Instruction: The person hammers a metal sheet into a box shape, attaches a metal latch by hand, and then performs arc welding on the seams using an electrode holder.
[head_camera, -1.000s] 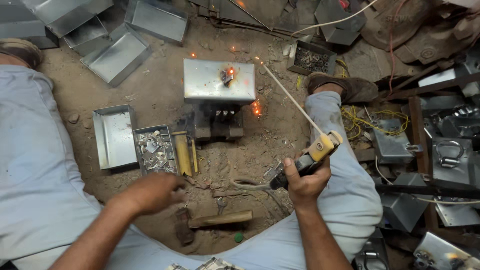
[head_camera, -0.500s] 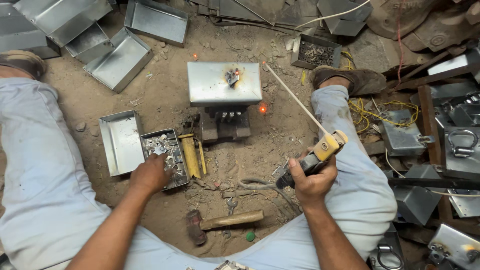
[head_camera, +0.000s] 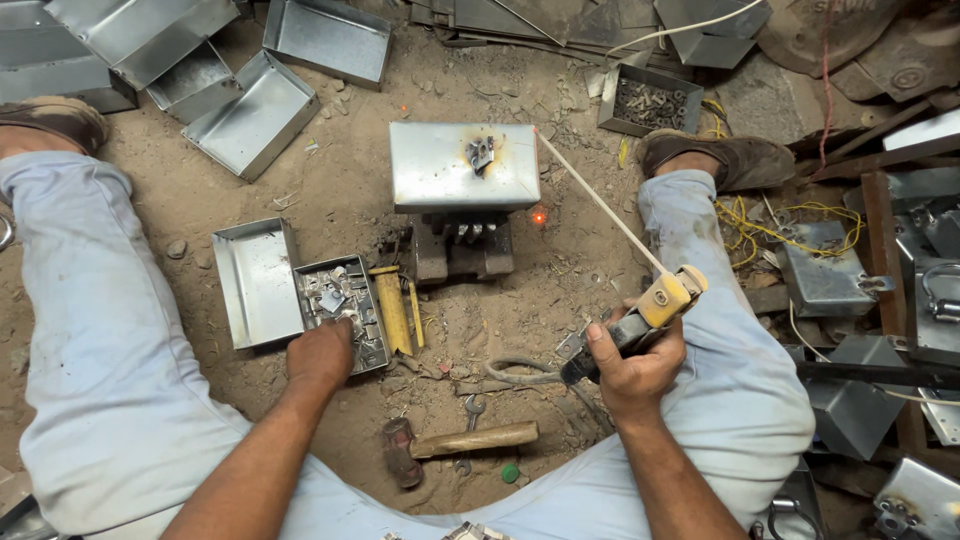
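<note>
My right hand (head_camera: 632, 365) grips a welding electrode holder (head_camera: 640, 318) with a yellow jaw; its long thin rod (head_camera: 598, 203) points up-left toward a shiny metal box (head_camera: 463, 167) that rests on a dark block (head_camera: 460, 252). A small bracket with a scorch mark (head_camera: 481, 153) sits on the box top, and a glowing spark (head_camera: 539, 217) lies on the dirt beside it. My left hand (head_camera: 322, 356) reaches into a small tray of metal pieces (head_camera: 340, 300), fingers among the pieces; whether it holds one is hidden.
An empty metal tray (head_camera: 256, 284) lies left of the parts tray, a yellow tool (head_camera: 392, 309) to its right. A hammer (head_camera: 460, 442) and a spanner (head_camera: 473, 411) lie between my legs. Several metal boxes are stacked at top left (head_camera: 250, 110) and right (head_camera: 828, 270); a bin of fittings (head_camera: 646, 103) sits above.
My left hand moved from the bare dirt up into the tray of metal pieces. The sparks at the box have died down. The right hand stayed put with the holder.
</note>
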